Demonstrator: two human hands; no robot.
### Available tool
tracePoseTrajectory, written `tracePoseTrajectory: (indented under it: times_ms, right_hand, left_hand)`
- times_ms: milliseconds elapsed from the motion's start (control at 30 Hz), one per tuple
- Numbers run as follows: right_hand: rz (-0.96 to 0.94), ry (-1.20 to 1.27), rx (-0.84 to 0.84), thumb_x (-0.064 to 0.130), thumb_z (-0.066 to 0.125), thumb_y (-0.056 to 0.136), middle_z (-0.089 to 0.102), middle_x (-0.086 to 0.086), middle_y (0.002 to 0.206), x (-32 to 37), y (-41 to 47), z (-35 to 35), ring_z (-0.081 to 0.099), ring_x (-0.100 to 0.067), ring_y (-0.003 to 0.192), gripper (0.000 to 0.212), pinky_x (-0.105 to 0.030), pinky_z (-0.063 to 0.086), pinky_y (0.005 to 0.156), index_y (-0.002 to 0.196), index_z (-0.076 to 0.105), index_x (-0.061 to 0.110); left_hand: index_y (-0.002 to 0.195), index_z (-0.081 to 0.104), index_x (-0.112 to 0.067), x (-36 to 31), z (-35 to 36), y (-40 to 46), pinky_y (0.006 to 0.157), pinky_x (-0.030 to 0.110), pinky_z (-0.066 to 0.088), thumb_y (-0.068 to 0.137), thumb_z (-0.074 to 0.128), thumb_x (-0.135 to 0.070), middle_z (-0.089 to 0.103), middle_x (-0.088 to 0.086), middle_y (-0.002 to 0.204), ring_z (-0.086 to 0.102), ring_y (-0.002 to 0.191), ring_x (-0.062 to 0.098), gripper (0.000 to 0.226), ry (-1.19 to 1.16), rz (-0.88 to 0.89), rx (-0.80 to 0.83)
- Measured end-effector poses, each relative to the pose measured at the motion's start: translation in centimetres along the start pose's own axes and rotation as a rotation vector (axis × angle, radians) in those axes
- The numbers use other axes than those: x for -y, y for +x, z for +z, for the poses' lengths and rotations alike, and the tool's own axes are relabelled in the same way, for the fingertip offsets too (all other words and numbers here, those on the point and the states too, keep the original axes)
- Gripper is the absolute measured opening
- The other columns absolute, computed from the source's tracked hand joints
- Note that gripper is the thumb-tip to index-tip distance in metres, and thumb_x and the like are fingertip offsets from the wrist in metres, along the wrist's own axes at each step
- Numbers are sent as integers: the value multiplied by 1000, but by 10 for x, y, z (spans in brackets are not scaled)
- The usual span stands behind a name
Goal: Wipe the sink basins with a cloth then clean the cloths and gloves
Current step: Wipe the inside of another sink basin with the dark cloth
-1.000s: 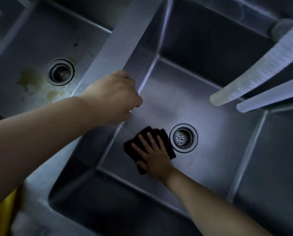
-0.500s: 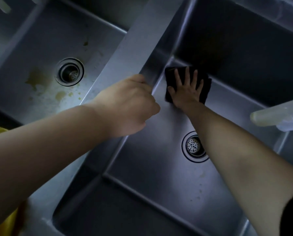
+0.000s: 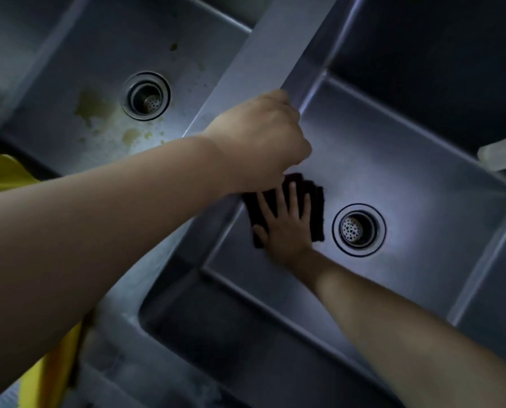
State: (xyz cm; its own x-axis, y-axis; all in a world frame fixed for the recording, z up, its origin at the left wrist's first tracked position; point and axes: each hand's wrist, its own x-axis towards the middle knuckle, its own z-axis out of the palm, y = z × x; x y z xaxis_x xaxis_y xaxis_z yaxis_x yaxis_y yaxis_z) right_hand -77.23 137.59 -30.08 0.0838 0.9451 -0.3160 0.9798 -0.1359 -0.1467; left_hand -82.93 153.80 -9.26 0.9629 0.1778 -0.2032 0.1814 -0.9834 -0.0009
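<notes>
Right hand point(image 3: 287, 228) lies flat, fingers straight and spread, pressing a dark cloth point(image 3: 316, 213) on the floor of the right sink basin point(image 3: 407, 178). Cloth sits just left of the drain strainer point(image 3: 358, 229), near the basin's left wall, its upper edge partly hidden under the left hand. Left hand point(image 3: 263, 139) has fingers curled over the edge of the steel divider point(image 3: 263, 57) between the two basins, gripping it. Left sink basin point(image 3: 78, 63) shows yellowish stains point(image 3: 91, 106) beside its own drain point(image 3: 146, 96). Pale hose end point(image 3: 502, 153) pokes in at right edge. Yellow material point(image 3: 7, 172) at left edge; can't tell what it is.
</notes>
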Motion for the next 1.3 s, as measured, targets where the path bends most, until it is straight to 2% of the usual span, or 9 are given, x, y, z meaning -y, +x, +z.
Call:
tracePoseTrajectory:
  times_ms: [167, 300, 433, 567, 800, 933, 1067, 1167, 1300]
  right_hand:
    - [-123, -53, 97, 50, 38, 93, 12, -15, 157, 45, -38, 12, 4, -43, 142, 66, -64, -11, 104, 150, 14, 27]
    - [-312, -47, 123, 49, 35, 95, 1, -9, 158, 42, -65, 15, -11, -38, 141, 63, -61, -14, 107, 150, 10, 33]
    - [-418, -140, 114, 53, 45, 90, 27, -4, 154, 9, -108, 14, 22, -34, 141, 59, -59, 17, 110, 145, 30, 37]
    - [-362, -172, 111, 58, 61, 78, 39, -3, 148, -52, -165, 19, 33, -33, 137, 67, -56, 20, 111, 139, 43, 36]
    - [-26, -184, 239, 54, 40, 77, 44, -17, 143, -143, -244, 12, 21, -37, 135, 70, -54, 10, 109, 140, 41, 24]
    - [-22, -190, 184, 56, 46, 73, 42, -20, 143, -137, -237, 15, 23, -42, 134, 76, -57, 6, 108, 141, 36, 22]
    - [-141, -202, 118, 58, 65, 68, 40, -18, 145, -123, -213, 22, 30, -47, 134, 83, -64, 19, 105, 141, 42, 26]
    - [-222, -174, 78, 58, 61, 72, 35, -13, 149, -103, -181, 24, 27, -43, 137, 79, -68, 19, 106, 142, 39, 29]
    - [-280, -102, 8, 54, 51, 84, 26, -10, 154, -78, -116, 19, 16, -39, 142, 69, -64, 12, 111, 146, 32, 31]
  left_hand:
    - [88, 67, -22, 2, 1, 0, 88, 41, 43, 73, 62, -30, 61, 1, 79, 52, 91, 27, 18, -37, -24, 19]
    - [90, 68, -21, -3, -3, -1, 88, 41, 41, 73, 65, -33, 61, 4, 77, 53, 87, 29, 21, 10, -21, 29]
    - [93, 68, -23, -10, -7, -2, 88, 36, 38, 77, 58, -38, 65, 3, 80, 56, 84, 27, 24, 186, -5, 102]
    - [81, 60, -20, -19, -4, -2, 84, 34, 40, 80, 50, -36, 68, 2, 85, 62, 86, 26, 19, 337, 65, 145]
    - [74, 63, -13, -65, 20, -13, 70, 36, 49, 79, 61, -24, 67, 10, 74, 63, 76, 32, 13, 129, -3, 89]
    - [82, 64, -12, -92, 48, -10, 70, 32, 42, 81, 62, -22, 67, 10, 82, 62, 80, 31, 10, -30, -180, 124]
    - [88, 61, -15, -98, 81, -9, 67, 31, 29, 87, 51, -25, 66, 8, 91, 58, 87, 29, 14, -64, -325, 177]
    - [83, 64, -8, -100, 96, -16, 62, 30, 25, 84, 60, -25, 66, 14, 82, 58, 82, 34, 17, -120, -397, 80]
    - [91, 65, -12, -90, 107, -12, 63, 31, 35, 85, 57, -29, 65, 12, 89, 57, 88, 34, 20, -136, -465, 106]
